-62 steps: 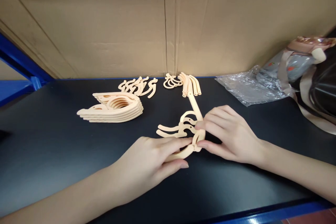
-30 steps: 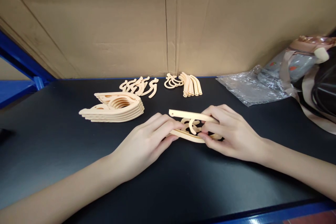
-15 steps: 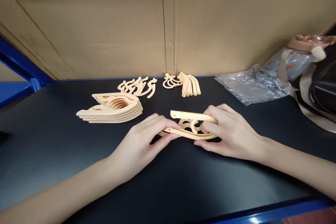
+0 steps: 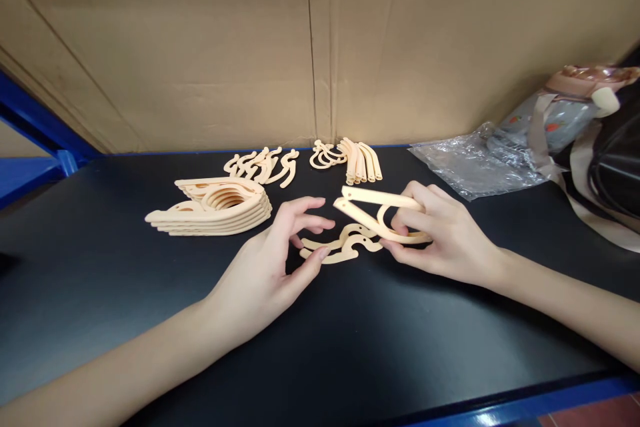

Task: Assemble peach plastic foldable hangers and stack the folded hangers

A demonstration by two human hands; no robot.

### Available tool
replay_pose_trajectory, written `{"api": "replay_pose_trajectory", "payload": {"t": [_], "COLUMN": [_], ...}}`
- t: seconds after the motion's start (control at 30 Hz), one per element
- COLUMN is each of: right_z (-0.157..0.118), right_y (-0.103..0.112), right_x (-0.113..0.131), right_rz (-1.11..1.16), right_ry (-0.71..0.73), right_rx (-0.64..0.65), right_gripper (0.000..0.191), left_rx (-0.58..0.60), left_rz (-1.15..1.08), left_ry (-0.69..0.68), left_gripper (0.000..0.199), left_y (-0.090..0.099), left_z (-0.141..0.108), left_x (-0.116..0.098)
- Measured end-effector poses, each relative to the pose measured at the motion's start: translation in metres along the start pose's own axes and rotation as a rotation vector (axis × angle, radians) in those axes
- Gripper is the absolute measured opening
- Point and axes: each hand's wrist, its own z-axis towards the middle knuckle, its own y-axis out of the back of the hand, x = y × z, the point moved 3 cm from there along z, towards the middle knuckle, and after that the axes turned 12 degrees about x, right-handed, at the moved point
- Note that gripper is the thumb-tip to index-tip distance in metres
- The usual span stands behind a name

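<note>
Near the middle of the black table, my right hand [image 4: 440,230] grips a folded cream plastic piece [image 4: 364,217], whose two arms point left with small holes at their ends. My left hand [image 4: 273,257] has its fingers apart and holds nothing. Two curved cream pieces [image 4: 345,250] lie on the table between the hands; the left fingertips are close over their left ends, and whether they touch is unclear. The held piece partly overlaps their right ends.
On the black table [image 4: 310,360], a stack of folded cream pieces [image 4: 215,213] lies left. Loose curved pieces [image 4: 263,163], hook pieces [image 4: 327,155] and arm pieces [image 4: 361,161] lie at the back. A clear plastic bag [image 4: 475,163], bottle [image 4: 550,113] and black bag [image 4: 620,160] are right.
My left fingers have let go and opened. My right hand has lifted and tilted the folded piece, its arms now angled up to the left, and the two curved pieces beneath are more visible.
</note>
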Motion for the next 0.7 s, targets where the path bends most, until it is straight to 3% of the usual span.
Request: {"api": "replay_pose_trajectory", "payload": {"t": [0.1,0.3,0.7], "right_z": [0.001,0.003,0.004], "right_y": [0.001,-0.004,-0.007], "right_x": [-0.006,-0.012,-0.012], "right_rz": [0.094,0.189,0.128], "right_ry": [-0.052,-0.062,-0.028], "right_rx": [-0.022,0.061,0.170], "right_gripper": [0.018,0.015,0.011], "left_rx": [0.073,0.260,0.296], "left_rz": [0.087,0.324,0.477], "left_ry": [0.009,-0.266,-0.374], "left_gripper": [0.040,0.036,0.014], "left_y": [-0.002,-0.010,-0.004], "left_z": [0.001,0.001,-0.004], "left_x": [0.001,-0.008,-0.025]}}
